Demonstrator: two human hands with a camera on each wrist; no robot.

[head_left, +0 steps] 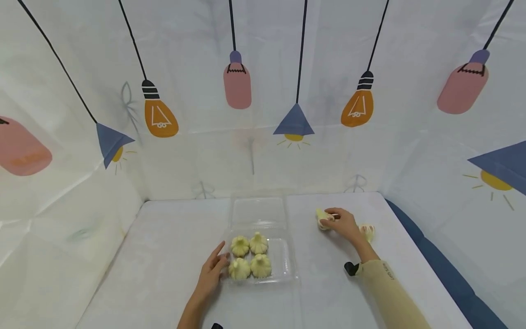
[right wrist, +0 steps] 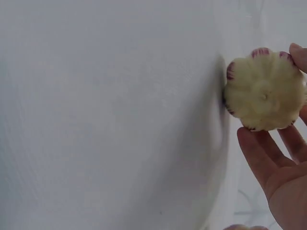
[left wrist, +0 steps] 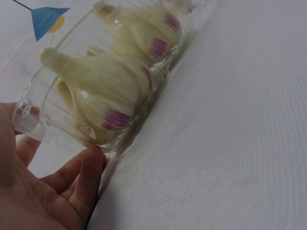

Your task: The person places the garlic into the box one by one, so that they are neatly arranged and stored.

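A clear plastic clamshell container (head_left: 283, 260) lies with its lid (head_left: 258, 211) folded back away from me. Several garlic bulbs (head_left: 249, 256) sit in the left and middle part of its base, stems up. My left hand (head_left: 211, 273) is at the container's left side, fingertips touching the wall near its bottom edge, as the left wrist view shows. Right of the container, my right hand (head_left: 343, 225) pinches another garlic bulb (right wrist: 264, 91) between thumb and fingers. That bulb is tipped on its side, its root end facing the right wrist camera.
One more garlic bulb (head_left: 367, 232) lies on the white-covered table (head_left: 176, 237), partly behind the right wrist. White sheets printed with hanging lamps enclose the back and both sides. Blue fabric (head_left: 435, 260) shows past the table's right edge.
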